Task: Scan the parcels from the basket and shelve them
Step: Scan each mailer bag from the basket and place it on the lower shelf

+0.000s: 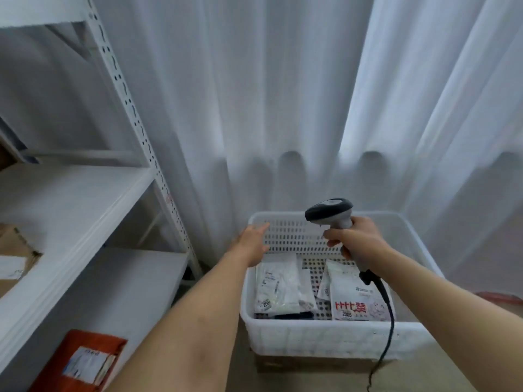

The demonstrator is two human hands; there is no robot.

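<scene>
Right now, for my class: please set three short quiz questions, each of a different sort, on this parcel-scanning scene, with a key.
1. True or false: the left hand holds a parcel.
2. What does the right hand hold? A) a tape roll B) the scanner C) a pen
3. Fill in: the parcel marked 2005 lies in the white ____.

Key
1. False: its fingers are straight, reaching above the parcels.
2. B: the grip is round the scanner's handle.
3. basket
</scene>
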